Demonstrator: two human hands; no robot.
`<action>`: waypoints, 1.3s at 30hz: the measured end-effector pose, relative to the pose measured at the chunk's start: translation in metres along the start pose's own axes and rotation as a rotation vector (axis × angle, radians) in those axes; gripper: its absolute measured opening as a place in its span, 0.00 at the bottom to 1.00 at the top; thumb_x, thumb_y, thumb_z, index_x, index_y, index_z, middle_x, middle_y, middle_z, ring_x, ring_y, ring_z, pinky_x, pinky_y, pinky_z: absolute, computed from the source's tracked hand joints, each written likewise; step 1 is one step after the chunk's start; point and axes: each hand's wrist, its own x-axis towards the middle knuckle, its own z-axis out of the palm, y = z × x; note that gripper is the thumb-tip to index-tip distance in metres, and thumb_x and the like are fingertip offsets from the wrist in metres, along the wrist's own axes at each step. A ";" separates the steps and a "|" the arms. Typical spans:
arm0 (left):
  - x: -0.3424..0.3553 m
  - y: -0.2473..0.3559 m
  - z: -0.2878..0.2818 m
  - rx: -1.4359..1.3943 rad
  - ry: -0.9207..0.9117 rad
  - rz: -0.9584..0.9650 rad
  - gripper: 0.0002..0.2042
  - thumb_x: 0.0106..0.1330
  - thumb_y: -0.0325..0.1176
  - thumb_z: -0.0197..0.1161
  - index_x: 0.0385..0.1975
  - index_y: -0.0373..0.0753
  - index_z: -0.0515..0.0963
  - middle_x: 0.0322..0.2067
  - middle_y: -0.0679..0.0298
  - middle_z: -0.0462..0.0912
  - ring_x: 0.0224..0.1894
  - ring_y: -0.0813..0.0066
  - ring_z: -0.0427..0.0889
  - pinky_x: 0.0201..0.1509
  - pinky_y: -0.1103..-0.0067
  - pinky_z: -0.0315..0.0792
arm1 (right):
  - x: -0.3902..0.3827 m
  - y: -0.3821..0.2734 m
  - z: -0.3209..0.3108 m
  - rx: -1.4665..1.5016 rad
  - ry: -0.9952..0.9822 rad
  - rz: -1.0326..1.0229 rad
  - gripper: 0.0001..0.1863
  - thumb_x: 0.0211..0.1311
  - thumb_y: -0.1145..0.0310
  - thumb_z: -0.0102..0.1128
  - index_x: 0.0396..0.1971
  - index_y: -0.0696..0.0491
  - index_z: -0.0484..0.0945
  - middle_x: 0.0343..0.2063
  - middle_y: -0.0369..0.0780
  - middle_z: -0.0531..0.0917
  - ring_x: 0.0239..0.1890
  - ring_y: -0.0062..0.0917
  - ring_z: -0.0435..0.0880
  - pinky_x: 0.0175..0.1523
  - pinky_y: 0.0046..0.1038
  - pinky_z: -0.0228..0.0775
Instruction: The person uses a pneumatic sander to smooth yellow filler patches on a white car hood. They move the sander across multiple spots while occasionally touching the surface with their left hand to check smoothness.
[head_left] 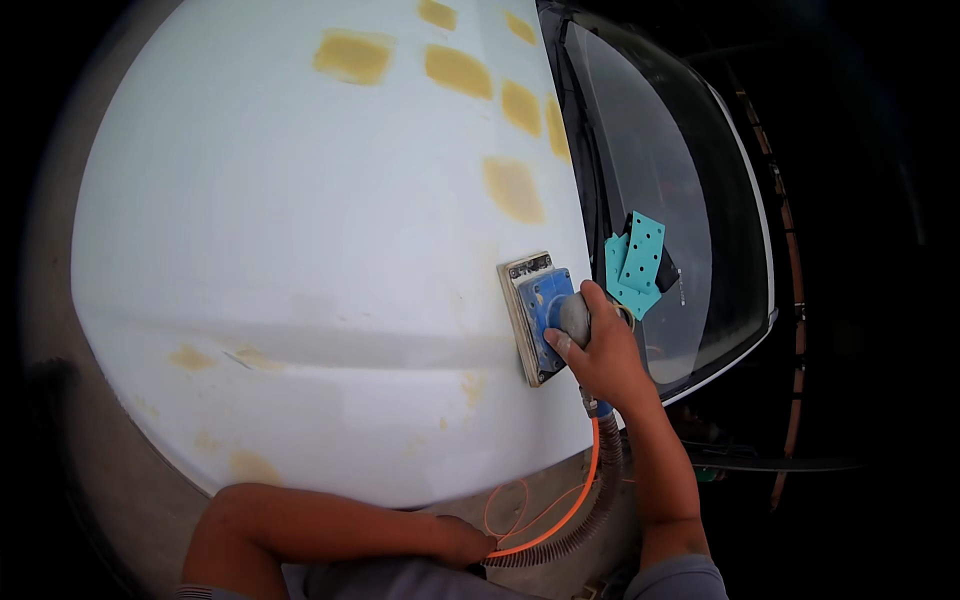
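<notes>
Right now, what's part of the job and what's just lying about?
In use:
blue sander in the right hand
orange hose
ribbed hose
patchy white hood

Lying about:
teal perforated sheets on the windshield, maybe spares
black object partly under them

Wearing a greyish top [390,580], just past six o'clock, kinda creased. Sporting short sleeves too: plain grey right sleeve [682,577] down at five, left sleeve [222,593] around seven with thin light and dark stripes at the edge. Going bare below that, with bare left hand [466,542] near six, bare right hand [607,348] toward four, whitish dust on the thumb [561,345].
</notes>
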 end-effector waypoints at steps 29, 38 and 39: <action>-0.009 0.021 -0.050 0.009 0.277 0.063 0.21 0.70 0.30 0.55 0.59 0.25 0.65 0.29 0.44 0.85 0.34 0.40 0.86 0.38 0.52 0.77 | 0.147 -0.036 -0.023 -0.046 0.063 -0.025 0.53 0.60 0.48 0.77 0.76 0.62 0.61 0.55 0.59 0.85 0.57 0.49 0.88 0.64 0.39 0.77; -0.023 0.031 -0.059 -0.138 0.404 0.085 0.18 0.74 0.34 0.55 0.55 0.27 0.66 0.30 0.44 0.85 0.33 0.41 0.86 0.37 0.53 0.77 | 0.168 -0.028 -0.033 0.020 0.101 0.104 0.54 0.61 0.46 0.76 0.76 0.63 0.60 0.54 0.60 0.85 0.56 0.49 0.88 0.63 0.39 0.78; -0.023 0.032 -0.060 -0.138 0.373 0.078 0.18 0.74 0.34 0.55 0.54 0.27 0.66 0.31 0.43 0.85 0.34 0.41 0.86 0.38 0.53 0.77 | 0.165 -0.037 -0.032 -0.010 0.079 0.058 0.53 0.62 0.46 0.76 0.76 0.63 0.60 0.54 0.60 0.85 0.56 0.49 0.88 0.63 0.39 0.78</action>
